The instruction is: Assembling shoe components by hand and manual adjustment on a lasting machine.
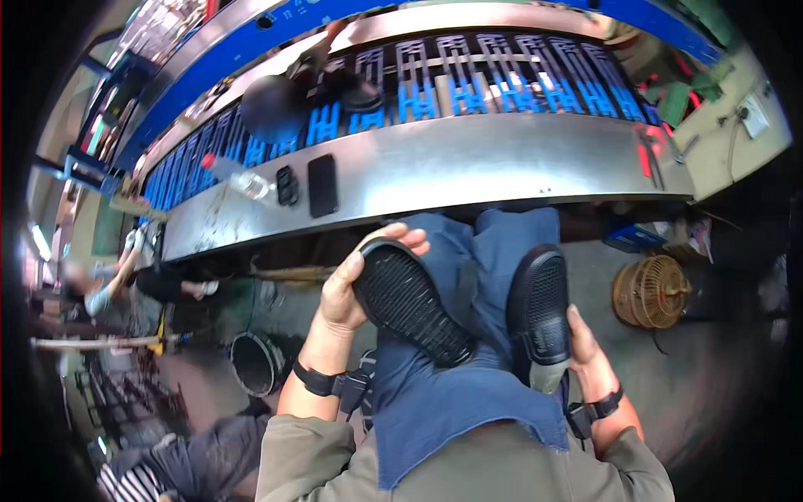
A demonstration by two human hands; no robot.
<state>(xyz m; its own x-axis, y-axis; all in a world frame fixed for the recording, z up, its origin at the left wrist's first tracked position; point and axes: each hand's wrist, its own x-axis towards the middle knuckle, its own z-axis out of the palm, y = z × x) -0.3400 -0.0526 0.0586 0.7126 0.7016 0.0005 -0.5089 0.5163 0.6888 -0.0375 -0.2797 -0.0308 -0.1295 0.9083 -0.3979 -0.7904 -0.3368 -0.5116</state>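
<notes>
A black shoe sole [406,301] with a ridged tread lies tilted over my lap, its tread turned up. My left hand [345,289] grips its wider end, thumb on the near side and fingers around the far edge. Over my right thigh is a second black sole [537,305], also tread up, with a pale grey piece [548,376] showing at its near end. My right hand [587,347] closes on the right side of this one; most of its fingers are hidden beneath. Blue cloth [468,410] covers my lap.
Ahead runs a metal bench [468,159] with a black phone [323,186], a small black object [287,186] and a clear bottle [251,184]. Blue racks [468,96] line it behind. A wicker basket [652,291] stands right, a bucket [257,365] left. Other people are at left.
</notes>
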